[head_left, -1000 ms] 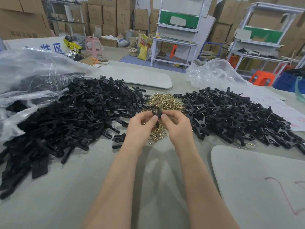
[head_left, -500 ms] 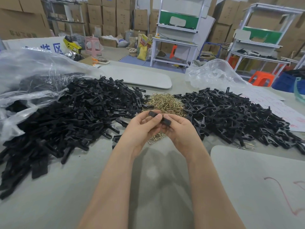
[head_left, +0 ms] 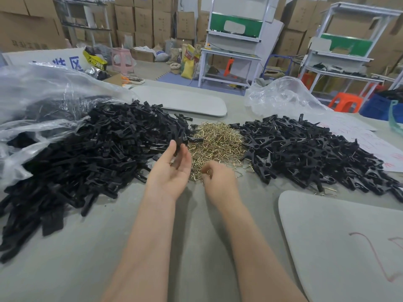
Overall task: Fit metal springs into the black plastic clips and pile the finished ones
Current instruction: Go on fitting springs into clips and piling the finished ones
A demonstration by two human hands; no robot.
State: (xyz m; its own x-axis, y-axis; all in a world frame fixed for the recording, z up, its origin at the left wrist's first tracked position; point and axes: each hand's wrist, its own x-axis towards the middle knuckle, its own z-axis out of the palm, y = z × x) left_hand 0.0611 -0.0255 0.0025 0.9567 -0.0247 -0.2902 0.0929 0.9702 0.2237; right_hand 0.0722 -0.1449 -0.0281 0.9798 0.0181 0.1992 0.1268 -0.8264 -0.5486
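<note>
Left hand (head_left: 170,171) is palm-up over the middle of the worktop (head_left: 87,258), thumb and fingertips pinching one black clip (head_left: 178,141). The clip's long axis runs roughly upright, its top end tipped toward the far edge. It is motion-blurred and merges with the dark heap behind, so which end is the jaw end is unclear. Right hand (head_left: 219,180) is knuckles-up at the near edge of the spring pile (head_left: 216,142), fingers curled down into the brass wires. The fingertips are hidden under the hand, so I cannot tell whether they hold a spring. The spring pile sits mid-worktop between the left clip heap (head_left: 87,153) and the right clip heap (head_left: 316,153), touching both. Thin wire glints show in the right heap. The left heap runs partly under a clear plastic bag (head_left: 43,101) and is cut off at the left edge. A grey board (head_left: 338,247) lies at the near right corner, cropped by the frame.
</note>
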